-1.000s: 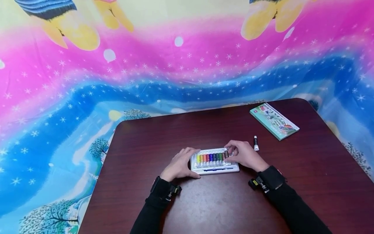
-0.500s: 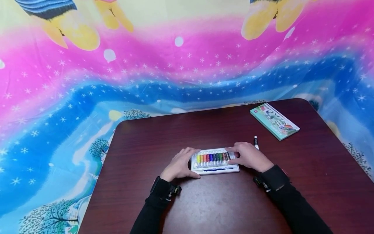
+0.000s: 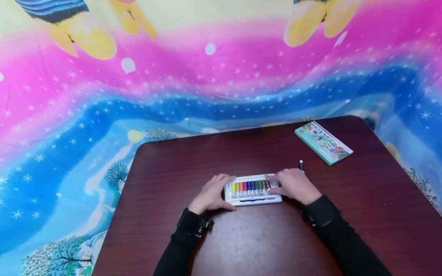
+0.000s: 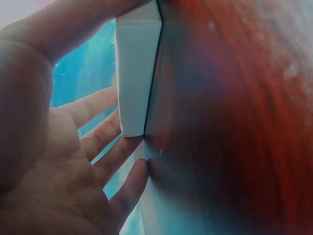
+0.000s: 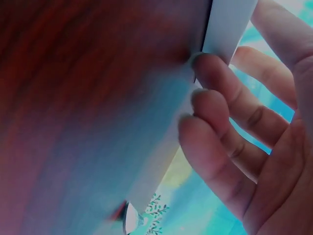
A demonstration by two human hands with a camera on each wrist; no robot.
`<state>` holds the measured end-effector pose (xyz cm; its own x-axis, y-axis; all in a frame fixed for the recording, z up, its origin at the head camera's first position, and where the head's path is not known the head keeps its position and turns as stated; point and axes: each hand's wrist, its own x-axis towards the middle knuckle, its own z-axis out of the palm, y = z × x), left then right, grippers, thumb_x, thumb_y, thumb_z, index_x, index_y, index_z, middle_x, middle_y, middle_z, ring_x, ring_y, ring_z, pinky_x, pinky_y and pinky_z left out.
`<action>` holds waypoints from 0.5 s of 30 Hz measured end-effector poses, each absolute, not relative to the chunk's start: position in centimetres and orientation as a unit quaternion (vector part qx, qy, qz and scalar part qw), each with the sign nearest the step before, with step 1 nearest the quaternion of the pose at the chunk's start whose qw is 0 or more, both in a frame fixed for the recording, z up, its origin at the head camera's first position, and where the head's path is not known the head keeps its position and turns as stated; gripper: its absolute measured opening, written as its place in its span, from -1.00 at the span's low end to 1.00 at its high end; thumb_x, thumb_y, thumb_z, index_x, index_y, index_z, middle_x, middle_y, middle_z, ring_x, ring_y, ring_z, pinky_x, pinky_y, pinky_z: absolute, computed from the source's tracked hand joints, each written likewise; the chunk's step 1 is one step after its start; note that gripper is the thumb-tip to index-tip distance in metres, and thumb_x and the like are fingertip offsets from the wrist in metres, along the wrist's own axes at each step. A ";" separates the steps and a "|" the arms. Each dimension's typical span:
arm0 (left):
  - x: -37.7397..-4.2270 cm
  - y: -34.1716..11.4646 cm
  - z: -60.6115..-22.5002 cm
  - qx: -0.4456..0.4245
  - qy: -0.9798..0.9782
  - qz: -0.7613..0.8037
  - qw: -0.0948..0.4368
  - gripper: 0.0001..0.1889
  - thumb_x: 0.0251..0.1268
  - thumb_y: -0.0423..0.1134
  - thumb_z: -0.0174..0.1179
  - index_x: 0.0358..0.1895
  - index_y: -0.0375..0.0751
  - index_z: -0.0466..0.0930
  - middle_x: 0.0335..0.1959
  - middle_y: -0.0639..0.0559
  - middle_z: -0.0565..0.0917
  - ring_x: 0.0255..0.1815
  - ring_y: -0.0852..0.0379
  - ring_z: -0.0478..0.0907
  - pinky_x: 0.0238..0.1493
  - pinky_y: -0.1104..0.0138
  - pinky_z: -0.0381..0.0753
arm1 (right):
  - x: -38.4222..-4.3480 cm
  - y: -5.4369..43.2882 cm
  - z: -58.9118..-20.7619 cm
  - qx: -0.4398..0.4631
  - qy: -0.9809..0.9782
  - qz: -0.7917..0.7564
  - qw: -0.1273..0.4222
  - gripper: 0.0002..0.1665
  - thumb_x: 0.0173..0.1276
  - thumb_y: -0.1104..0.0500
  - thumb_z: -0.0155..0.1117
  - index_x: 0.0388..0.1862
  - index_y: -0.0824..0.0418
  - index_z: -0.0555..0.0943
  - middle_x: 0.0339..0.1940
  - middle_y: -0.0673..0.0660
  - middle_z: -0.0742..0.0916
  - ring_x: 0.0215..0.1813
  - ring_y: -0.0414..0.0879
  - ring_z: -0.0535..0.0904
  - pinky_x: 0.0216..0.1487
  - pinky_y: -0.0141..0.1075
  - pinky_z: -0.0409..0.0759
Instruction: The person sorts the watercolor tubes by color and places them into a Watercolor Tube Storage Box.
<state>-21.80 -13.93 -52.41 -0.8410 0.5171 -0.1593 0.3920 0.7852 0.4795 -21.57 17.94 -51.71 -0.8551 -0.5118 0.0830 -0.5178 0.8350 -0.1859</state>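
A white paint set tray lies flat on the table, holding a row of coloured paint tubes and a blue paintbrush along its front. My left hand grips the tray's left end, thumb at the front edge and fingers at the back. In the left wrist view the tray's white side sits between them. My right hand is over the right end, thumb and forefinger near the two ends of the last dark tube. In the right wrist view its other fingers are bent beside the tray.
A black paint tube with a white cap lies just behind my right hand, partly hidden by it. A green flat box with a printed picture lies at the back right of the dark red table. A patterned cloth hangs behind.
My right hand has shifted slightly to the right along the tray's end, showing the last dark tube in the row and covering part of the loose black tube. My left hand stays put.
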 end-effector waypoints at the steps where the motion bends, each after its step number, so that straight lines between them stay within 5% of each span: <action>1: -21.8 -13.9 -52.4 0.243 0.934 0.220 0.142 0.13 -0.11 0.18 0.65 0.60 0.10 0.26 0.43 0.06 0.44 0.43 0.01 0.36 0.45 -0.03 0.39 | -21.6 18.0 -51.7 0.267 -0.958 0.101 0.013 -0.35 0.12 -0.27 0.59 0.18 -0.09 0.77 -0.77 -0.18 0.36 -0.62 -0.25 0.17 -0.52 -0.37 0.05; 7: -21.8 -14.0 -52.5 0.245 0.934 0.216 0.142 0.13 -0.11 0.19 0.65 0.61 0.11 0.26 0.43 0.06 0.44 0.43 0.01 0.36 0.44 -0.02 0.40 | -21.9 18.3 -51.7 0.263 -0.958 0.115 -0.012 -0.35 0.17 -0.29 0.56 0.21 -0.08 0.76 -0.64 -0.17 0.54 -0.56 -0.25 0.28 -0.48 -0.36 0.18; 11: -21.8 -13.9 -52.5 0.245 0.935 0.215 0.142 0.13 -0.12 0.19 0.65 0.60 0.11 0.26 0.43 0.06 0.45 0.43 0.01 0.36 0.45 -0.01 0.39 | -22.3 19.2 -51.8 0.255 -0.950 0.179 -0.032 -0.43 0.30 -0.21 0.49 0.25 -0.06 0.73 -0.24 -0.09 0.81 -0.45 -0.28 0.39 -0.38 -0.34 0.33; 15: -21.8 -13.9 -52.5 0.247 0.934 0.216 0.141 0.13 -0.11 0.20 0.65 0.60 0.10 0.26 0.42 0.06 0.45 0.42 0.01 0.37 0.44 -0.01 0.40 | -23.2 21.0 -52.0 0.207 -0.950 0.235 0.004 -0.51 0.43 -0.07 0.42 0.29 0.03 0.71 -0.20 -0.01 0.80 -0.41 -0.26 0.45 -0.33 -0.31 0.35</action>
<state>-21.81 -13.92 -52.50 -0.8386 0.5217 -0.1564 0.4003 0.7851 0.4726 -23.15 21.04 -52.03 -0.9141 -0.3916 0.1049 -0.3953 0.8037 -0.4447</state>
